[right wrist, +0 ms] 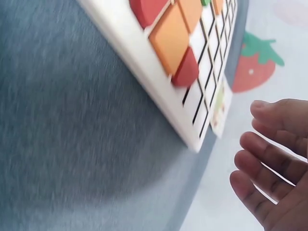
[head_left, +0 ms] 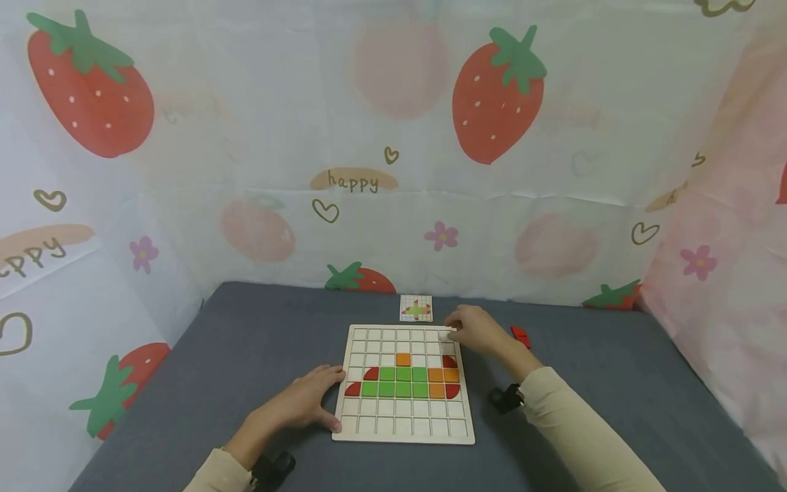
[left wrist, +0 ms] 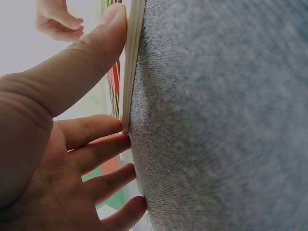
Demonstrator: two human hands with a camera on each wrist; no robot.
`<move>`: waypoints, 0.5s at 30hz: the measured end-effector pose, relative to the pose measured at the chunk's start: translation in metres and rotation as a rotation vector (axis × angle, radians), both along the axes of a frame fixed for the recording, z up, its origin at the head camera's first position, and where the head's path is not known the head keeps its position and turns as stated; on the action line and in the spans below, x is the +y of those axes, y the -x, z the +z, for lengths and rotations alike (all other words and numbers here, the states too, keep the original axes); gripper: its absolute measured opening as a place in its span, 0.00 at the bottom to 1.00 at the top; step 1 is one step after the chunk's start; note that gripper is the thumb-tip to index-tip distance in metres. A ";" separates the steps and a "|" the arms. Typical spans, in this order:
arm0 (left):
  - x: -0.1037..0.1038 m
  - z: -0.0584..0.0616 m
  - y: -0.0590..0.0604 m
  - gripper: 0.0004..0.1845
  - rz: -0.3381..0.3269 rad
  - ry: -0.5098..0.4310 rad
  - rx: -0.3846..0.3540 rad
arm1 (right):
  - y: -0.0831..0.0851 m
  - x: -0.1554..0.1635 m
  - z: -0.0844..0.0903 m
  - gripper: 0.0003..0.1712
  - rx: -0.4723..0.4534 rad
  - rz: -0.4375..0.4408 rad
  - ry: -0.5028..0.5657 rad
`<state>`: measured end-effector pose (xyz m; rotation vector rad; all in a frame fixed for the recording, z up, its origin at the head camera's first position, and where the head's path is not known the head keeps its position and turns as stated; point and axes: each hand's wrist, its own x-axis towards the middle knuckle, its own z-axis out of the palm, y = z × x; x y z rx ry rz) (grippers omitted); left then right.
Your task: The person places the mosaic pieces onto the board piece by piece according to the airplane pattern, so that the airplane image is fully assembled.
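Note:
A square wooden grid board lies on the grey cloth. In its middle rows sit several green squares, several orange squares and several red rounded-corner pieces. My left hand rests along the board's left edge, fingers spread, thumb near the lower corner; the left wrist view has the thumb against the board's side. Over the upper right corner hovers my right hand. Its fingers curve loosely beyond that corner in the right wrist view, with no piece visible between them.
A small pattern card lies just behind the board, showing a green, orange and red figure. Loose red pieces lie on the cloth right of the board, beyond my right forearm. A strawberry-print curtain stands around the table's back and sides.

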<state>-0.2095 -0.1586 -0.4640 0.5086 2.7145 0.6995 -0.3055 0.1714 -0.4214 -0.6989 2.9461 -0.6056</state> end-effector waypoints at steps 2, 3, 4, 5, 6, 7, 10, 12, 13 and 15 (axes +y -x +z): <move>0.000 0.000 0.000 0.48 0.002 -0.001 -0.001 | 0.002 0.006 0.001 0.15 -0.007 -0.021 0.015; 0.000 0.000 0.000 0.48 0.001 -0.003 0.000 | 0.003 0.009 0.001 0.15 -0.008 -0.031 0.018; 0.000 0.001 0.000 0.48 0.002 -0.007 -0.001 | 0.004 0.012 0.001 0.15 -0.007 -0.041 0.021; 0.000 0.001 -0.001 0.47 0.002 -0.008 -0.002 | 0.004 0.015 0.000 0.15 -0.005 -0.048 0.022; 0.000 0.001 -0.001 0.47 0.002 -0.010 -0.005 | 0.005 0.018 0.000 0.15 0.000 -0.051 0.020; 0.000 0.002 -0.001 0.47 0.002 -0.012 -0.006 | 0.005 0.021 -0.001 0.16 0.001 -0.060 0.019; 0.000 0.003 -0.002 0.47 0.002 -0.018 -0.010 | 0.007 0.032 -0.003 0.16 0.008 -0.079 0.018; 0.000 0.003 -0.002 0.47 0.002 -0.020 -0.008 | 0.008 0.039 -0.004 0.17 0.013 -0.089 0.014; 0.000 0.003 -0.002 0.47 0.002 -0.020 -0.006 | 0.009 0.042 -0.004 0.17 0.013 -0.095 0.018; 0.000 0.003 -0.002 0.47 0.001 -0.017 0.001 | 0.010 0.049 -0.005 0.17 0.014 -0.105 0.020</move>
